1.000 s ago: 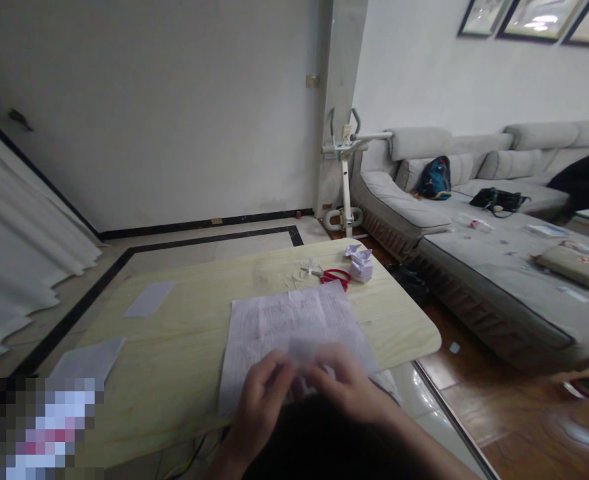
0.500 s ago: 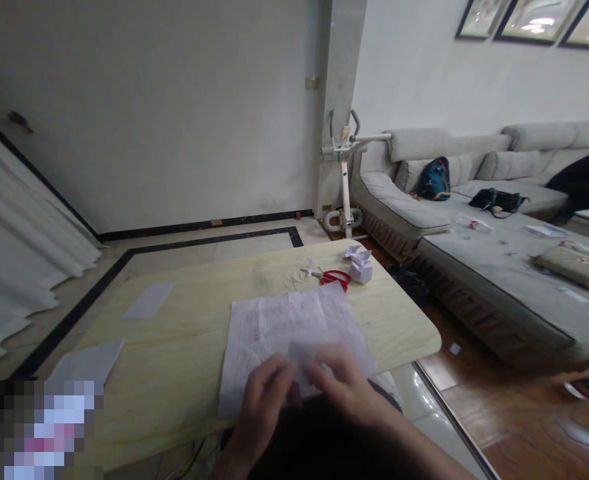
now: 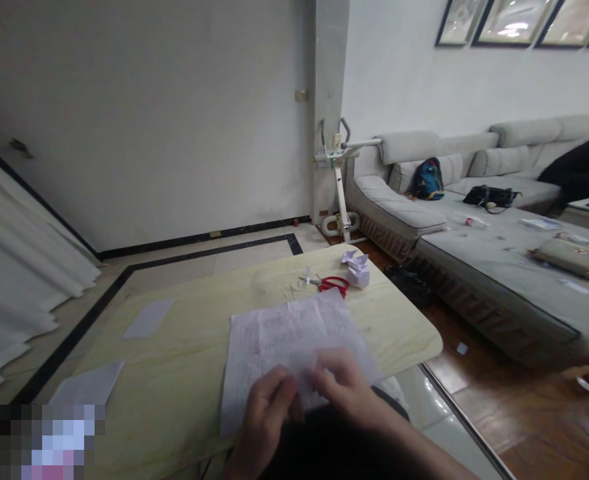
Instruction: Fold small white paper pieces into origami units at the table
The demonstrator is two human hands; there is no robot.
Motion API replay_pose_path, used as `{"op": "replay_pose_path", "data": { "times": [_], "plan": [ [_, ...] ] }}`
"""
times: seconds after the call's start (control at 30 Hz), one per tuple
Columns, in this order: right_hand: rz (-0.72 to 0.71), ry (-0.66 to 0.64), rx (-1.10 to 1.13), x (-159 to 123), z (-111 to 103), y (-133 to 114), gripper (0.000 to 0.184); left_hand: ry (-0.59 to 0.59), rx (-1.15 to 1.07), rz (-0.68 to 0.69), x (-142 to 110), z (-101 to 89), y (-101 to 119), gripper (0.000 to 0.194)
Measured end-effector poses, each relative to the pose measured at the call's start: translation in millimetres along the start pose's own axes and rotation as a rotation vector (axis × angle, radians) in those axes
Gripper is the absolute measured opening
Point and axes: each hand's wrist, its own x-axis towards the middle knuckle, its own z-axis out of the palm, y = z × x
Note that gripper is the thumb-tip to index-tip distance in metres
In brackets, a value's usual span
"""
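Observation:
Close to the table's near edge, my left hand (image 3: 269,403) has its fingers closed on one side of a small piece of paper (image 3: 303,363). My right hand (image 3: 345,383) pinches the same paper from the other side; motion blurs it, so its folds cannot be made out. Under both hands lies a large printed sheet (image 3: 259,340), creased and flat on the table. Past its far edge are red-handled scissors (image 3: 333,285), several thin paper strips (image 3: 290,291) and folded paper shapes (image 3: 358,275).
The pale wooden table (image 3: 184,393) has a rounded right corner. Two paper pieces (image 3: 148,319) (image 3: 92,385) lie on its left. A grey sofa (image 3: 479,287) with bags stands at right, where a person in dark clothes (image 3: 579,170) sits. White exercise equipment (image 3: 341,190) stands behind.
The view has tipped slightly, so the room sits a little lower and further left. Both hands stay together on the small paper, with slight finger motion.

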Motion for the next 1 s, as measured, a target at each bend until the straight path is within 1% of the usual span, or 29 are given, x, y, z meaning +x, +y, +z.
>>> {"op": "replay_pose_path", "data": {
  "times": [0.17, 0.3, 0.4, 0.5, 0.67, 0.83, 0.93, 1.0],
  "plan": [
    [-0.006, -0.026, 0.071, 4, -1, -2, 0.046, -0.022, -0.032, -0.032, 1, 1.1, -1, 0.043],
    [-0.01, -0.035, 0.211, 5, 1, -3, 0.048, 0.028, -0.021, -0.003, -1, 5.0, 0, 0.037],
    [0.005, -0.037, 0.281, 5, 3, -2, 0.048, 0.048, -0.015, -0.012, -2, 8.8, 2, 0.036],
    [0.003, -0.046, 0.261, 4, 4, -1, 0.049, 0.061, -0.03, -0.013, -3, 10.9, 4, 0.039],
    [-0.04, -0.047, 0.202, 4, 4, 1, 0.049, 0.134, 0.02, -0.022, -6, 9.2, 3, 0.04],
    [-0.007, -0.056, 0.22, 6, 3, -1, 0.049, 0.104, -0.037, -0.072, -7, 6.7, -2, 0.035],
    [0.021, -0.068, 0.269, 7, 3, -2, 0.047, 0.16, -0.06, -0.092, -7, 6.5, -6, 0.031],
    [0.042, -0.078, 0.299, 7, 3, -2, 0.045, 0.208, -0.079, -0.103, -6, 6.4, -8, 0.033]
  ]
}}
